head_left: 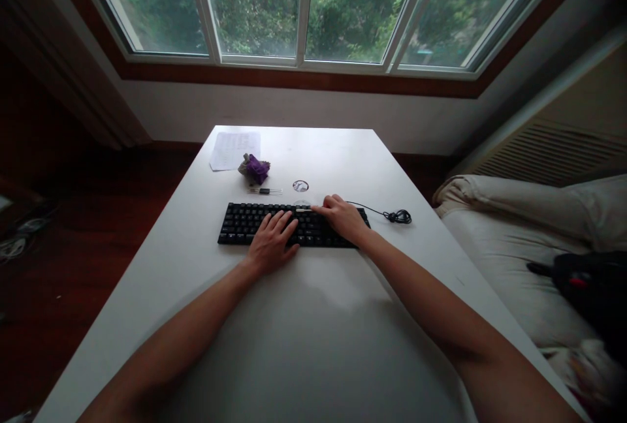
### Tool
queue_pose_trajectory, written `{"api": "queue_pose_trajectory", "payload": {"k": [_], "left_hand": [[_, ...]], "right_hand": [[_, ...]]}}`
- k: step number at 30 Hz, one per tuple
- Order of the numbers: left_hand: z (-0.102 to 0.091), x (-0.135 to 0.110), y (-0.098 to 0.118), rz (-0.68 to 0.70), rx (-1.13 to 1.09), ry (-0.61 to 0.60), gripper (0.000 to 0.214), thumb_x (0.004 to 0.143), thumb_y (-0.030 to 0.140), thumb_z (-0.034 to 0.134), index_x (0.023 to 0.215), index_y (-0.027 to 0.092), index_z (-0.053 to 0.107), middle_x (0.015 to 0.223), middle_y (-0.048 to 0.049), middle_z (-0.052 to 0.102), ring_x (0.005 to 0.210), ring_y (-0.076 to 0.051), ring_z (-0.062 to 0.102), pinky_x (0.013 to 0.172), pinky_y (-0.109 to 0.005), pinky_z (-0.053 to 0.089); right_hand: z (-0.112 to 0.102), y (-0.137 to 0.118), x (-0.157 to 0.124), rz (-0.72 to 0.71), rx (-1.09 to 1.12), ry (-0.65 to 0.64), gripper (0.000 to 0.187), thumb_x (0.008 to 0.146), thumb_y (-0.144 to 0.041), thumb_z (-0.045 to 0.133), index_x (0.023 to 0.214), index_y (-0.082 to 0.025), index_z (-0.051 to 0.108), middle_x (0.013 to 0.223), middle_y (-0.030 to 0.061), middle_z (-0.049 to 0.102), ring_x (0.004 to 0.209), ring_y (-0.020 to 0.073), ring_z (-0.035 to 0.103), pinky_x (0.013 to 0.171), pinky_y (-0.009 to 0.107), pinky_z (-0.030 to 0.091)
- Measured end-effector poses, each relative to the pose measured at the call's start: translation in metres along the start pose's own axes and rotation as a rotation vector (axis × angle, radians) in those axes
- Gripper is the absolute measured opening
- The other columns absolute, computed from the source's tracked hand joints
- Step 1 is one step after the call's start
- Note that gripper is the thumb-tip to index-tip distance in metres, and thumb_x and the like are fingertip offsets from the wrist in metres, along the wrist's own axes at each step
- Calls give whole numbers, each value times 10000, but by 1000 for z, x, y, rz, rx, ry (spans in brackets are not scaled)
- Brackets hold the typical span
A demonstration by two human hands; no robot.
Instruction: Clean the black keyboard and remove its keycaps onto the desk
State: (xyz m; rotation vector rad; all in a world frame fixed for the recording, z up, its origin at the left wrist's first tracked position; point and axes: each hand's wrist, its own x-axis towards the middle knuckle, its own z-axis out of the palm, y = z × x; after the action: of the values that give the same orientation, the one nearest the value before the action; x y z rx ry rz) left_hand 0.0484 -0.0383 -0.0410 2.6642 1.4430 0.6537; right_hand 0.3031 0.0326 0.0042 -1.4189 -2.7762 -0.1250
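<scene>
A black keyboard (235, 224) lies across the white table in front of me. My left hand (272, 240) rests on its middle with the fingers spread over the keys and the thumb near the front edge. Over the right half of the keys is my right hand (340, 217), closed, its index finger stretched to the left. At that fingertip lies a small pale stick-like thing (303, 210), apparently gripped, along the upper rows of keys. Its exact kind is too small to make out. My right hand and wrist hide some of the right-hand keys.
Behind the keyboard are a small round disc (300, 185), a thin clear-and-black tool (264, 191), a crumpled purple and grey item (255, 168) and paper sheets (234, 150). A coiled black cable (399, 217) lies to the right. A beige sofa (509, 253) flanks the table.
</scene>
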Motion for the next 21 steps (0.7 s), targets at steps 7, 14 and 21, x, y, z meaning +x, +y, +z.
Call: {"api": "queue_pose_trajectory", "payload": {"k": [7,14,21], "left_hand": [[1,3,-13,24,-45,-7,654,887,463,633,1488,270,463,1602,-89,381,1490,-347,309,1247,-586,197],[1,2,-14,35,-42,0,659,884,435,639,1497,279,450,1600,-81,388,1497,-343,298,1248,-586,198],[2,-1,-13,31,-41,5,662,869,402,647,1487,270,452,1603,-84,381,1489,-352,309,1246,-591,190]], "right_hand": [[8,16,-13,46,24,48,464,1026,-201,427,1448,-345,553,1155,115,593,1061,246,473,805,292,442],[2,-11,12,-5,50,33,449,1031,-213,427,1435,-353,563,1163,113,588,1082,243,473,811,289,439],[7,55,-56,116,13,57,424,1014,-194,458,1375,-345,621,1114,90,595,1040,225,483,819,283,428]]}}
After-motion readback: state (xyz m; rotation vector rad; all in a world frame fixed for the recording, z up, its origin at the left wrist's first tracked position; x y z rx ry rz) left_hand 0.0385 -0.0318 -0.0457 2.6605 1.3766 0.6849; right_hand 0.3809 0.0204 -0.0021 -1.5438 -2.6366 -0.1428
